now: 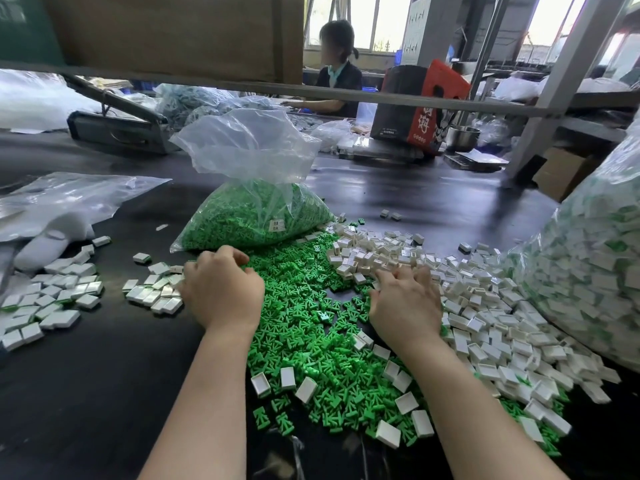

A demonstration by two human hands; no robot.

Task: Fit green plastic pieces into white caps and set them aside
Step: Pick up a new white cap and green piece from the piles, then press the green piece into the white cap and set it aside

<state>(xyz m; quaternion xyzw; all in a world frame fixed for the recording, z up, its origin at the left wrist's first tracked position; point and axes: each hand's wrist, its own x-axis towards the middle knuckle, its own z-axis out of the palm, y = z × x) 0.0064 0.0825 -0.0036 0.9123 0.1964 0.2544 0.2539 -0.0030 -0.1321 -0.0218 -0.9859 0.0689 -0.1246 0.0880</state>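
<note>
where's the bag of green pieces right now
In the head view the bag of green pieces stands centre, just beyond the left hand and behind the loose green pile.

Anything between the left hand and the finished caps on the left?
Nothing visible. The left hand is already at the edge of the finished caps, its fingers curled down beside them; only bare black table lies around. Whether it holds a cap is hidden.
</note>
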